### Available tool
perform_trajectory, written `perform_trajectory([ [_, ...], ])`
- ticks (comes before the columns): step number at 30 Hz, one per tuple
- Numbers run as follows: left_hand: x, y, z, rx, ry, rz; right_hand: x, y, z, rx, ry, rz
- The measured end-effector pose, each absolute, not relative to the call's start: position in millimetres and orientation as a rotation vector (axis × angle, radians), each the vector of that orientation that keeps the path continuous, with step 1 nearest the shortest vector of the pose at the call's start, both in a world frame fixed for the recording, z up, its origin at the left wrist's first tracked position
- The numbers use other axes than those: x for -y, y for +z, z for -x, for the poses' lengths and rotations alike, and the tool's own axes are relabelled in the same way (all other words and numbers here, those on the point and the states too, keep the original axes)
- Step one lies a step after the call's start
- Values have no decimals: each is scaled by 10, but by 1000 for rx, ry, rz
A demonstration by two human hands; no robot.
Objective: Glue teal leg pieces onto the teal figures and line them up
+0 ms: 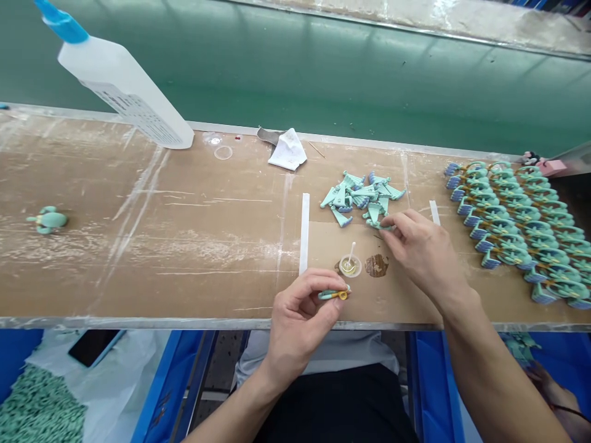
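Person's left hand (pixel 299 319) is pinching a green-and-orange piece (pixel 334 295). The right hand (pixel 419 253) is pinching a green part (pixel 375 226) beside a pile (pixel 362 195).

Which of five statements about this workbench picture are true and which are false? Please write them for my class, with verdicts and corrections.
1. The left hand holds a green-and-yellow part. True.
2. The cap on the white bottle is red. False: it is blue.
3. The right hand reaches to the loose green pieces. True.
4. The phone lies on the table. False: it lies below the tabletop, on whitish sheeting.
5. A pale stick stands in the small cup. True.
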State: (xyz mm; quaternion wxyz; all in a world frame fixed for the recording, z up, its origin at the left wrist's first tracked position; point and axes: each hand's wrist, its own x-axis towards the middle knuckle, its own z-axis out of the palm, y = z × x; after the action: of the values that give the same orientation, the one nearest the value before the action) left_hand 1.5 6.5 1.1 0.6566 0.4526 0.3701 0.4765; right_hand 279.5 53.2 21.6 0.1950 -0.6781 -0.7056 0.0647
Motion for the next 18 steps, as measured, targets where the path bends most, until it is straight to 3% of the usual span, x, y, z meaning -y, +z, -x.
perform_trajectory([
  [5,-63,3,-4,-816,1067,-1005,-227,365,-2892,1868,183,1917],
  [11,-73,18,-10,-833,1055,-1000,93,387,-2994,1699,476,1967],
  [18,-18,73,-79,-911,1093,-1032,317,471,-2615,1095,1240,1655],
])
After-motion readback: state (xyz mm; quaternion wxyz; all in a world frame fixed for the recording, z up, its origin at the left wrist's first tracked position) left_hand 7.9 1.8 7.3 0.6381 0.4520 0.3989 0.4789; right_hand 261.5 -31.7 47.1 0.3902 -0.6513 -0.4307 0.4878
